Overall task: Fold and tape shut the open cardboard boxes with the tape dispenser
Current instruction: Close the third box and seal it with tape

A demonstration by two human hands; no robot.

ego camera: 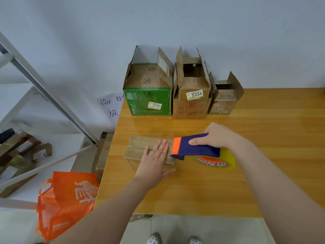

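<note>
A small flat cardboard box [139, 147] with its flaps folded down lies on the wooden table [193, 191]. My left hand [155, 159] presses flat on its top, fingers straight. My right hand [214, 136] grips the blue and orange tape dispenser [195, 147], whose orange front edge touches the box's right end; its yellowish tape roll [216, 160] trails to the right. At the back stand three open boxes: a green one [147, 101] labelled 3703, a brown one [191, 103] labelled 5334, and a smaller one [223, 101].
An orange plastic bag [65, 201] sits on the floor left of the table. A metal shelf frame [44, 95] with parcels [21, 150] stands further left. More cardboard [103, 152] leans by the table's left edge. My shoes [174, 239] show below the front edge.
</note>
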